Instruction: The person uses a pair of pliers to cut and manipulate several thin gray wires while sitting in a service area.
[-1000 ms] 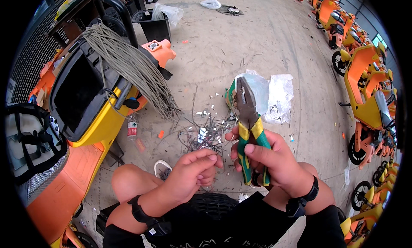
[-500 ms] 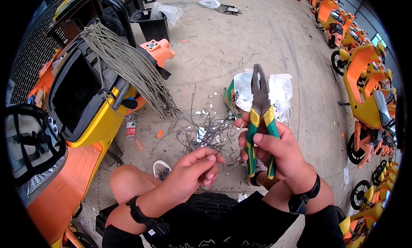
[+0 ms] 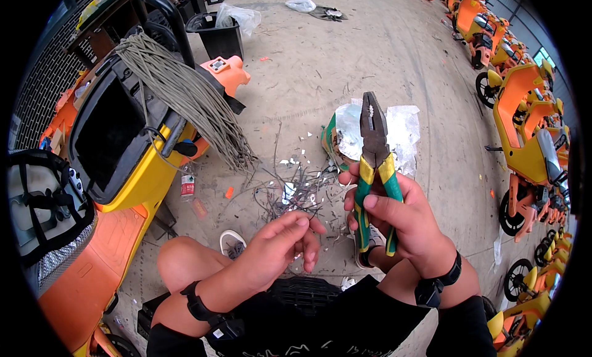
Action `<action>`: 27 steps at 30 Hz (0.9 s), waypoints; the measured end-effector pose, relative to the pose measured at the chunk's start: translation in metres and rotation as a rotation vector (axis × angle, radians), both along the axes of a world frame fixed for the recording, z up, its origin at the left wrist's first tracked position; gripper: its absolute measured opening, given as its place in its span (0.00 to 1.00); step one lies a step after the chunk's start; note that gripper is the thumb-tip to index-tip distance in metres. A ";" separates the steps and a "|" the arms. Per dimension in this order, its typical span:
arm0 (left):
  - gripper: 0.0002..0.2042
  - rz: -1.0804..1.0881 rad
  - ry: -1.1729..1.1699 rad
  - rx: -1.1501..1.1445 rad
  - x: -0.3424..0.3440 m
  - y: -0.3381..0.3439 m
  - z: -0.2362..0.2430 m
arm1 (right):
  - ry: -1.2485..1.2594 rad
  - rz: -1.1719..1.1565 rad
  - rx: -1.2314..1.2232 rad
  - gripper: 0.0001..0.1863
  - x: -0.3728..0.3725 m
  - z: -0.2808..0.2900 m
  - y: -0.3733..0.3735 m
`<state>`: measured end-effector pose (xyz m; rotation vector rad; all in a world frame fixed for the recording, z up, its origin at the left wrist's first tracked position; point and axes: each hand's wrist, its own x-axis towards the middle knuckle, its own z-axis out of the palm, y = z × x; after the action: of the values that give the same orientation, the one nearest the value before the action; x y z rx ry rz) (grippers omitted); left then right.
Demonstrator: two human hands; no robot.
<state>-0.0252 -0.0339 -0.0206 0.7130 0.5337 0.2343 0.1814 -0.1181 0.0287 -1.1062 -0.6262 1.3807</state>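
My right hand (image 3: 412, 216) is wrapped round the green and yellow handles of a pair of pliers (image 3: 374, 135). Their dark jaws point up and away from me, with only a narrow gap between them. Lower and to the left, my left hand (image 3: 277, 249) is curled, thumb against index finger; whatever it may pinch is too small to make out. Beyond it, a heap of dark wire scraps (image 3: 290, 193) with white bits lies on the concrete floor. Behind the pliers stands a green container (image 3: 328, 138) partly covered by a crumpled whitish sheet (image 3: 404, 132).
A yellow and orange scooter (image 3: 154, 184) stands close on my left, a grey cable bundle (image 3: 185, 91) draped over it. A plastic bottle (image 3: 187, 185) lies beside it. Farther off is a black bin (image 3: 217, 41) with a plastic bag. Parked scooters (image 3: 521, 132) line the right side.
The pliers' handles have come slightly closer together in my right hand. My left hand's fingers have loosened a little and shifted slightly to the right.
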 end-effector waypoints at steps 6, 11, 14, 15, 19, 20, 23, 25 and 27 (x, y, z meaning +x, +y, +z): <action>0.12 0.036 -0.081 -0.048 -0.003 0.000 -0.006 | -0.061 0.002 0.011 0.22 0.001 0.000 0.000; 0.10 0.033 -0.079 -0.144 -0.005 0.001 -0.003 | -0.074 -0.009 0.002 0.21 0.002 -0.001 0.001; 0.11 0.016 -0.055 -0.098 -0.007 0.003 -0.003 | -0.070 -0.018 -0.008 0.21 0.002 -0.002 0.001; 0.11 0.025 -0.060 -0.092 -0.007 0.003 -0.004 | -0.070 -0.020 -0.012 0.21 0.002 -0.001 0.001; 0.11 0.029 -0.041 -0.074 -0.007 0.003 -0.003 | -0.068 -0.029 -0.022 0.21 0.001 0.000 0.002; 0.11 0.023 -0.028 -0.071 -0.007 0.003 -0.003 | -0.067 -0.031 -0.024 0.21 0.001 -0.001 0.002; 0.11 0.014 -0.039 -0.067 -0.008 0.002 -0.003 | -0.058 -0.021 -0.002 0.21 0.000 0.000 0.001; 0.10 0.026 -0.046 -0.071 -0.007 0.002 -0.004 | -0.062 -0.004 -0.014 0.22 0.001 0.000 0.001; 0.10 0.057 -0.035 -0.070 -0.007 0.003 -0.005 | -0.051 -0.004 -0.035 0.24 0.001 0.001 0.002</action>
<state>-0.0320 -0.0313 -0.0254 0.6248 0.5273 0.2797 0.1821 -0.1157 0.0301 -1.1737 -0.6386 1.3683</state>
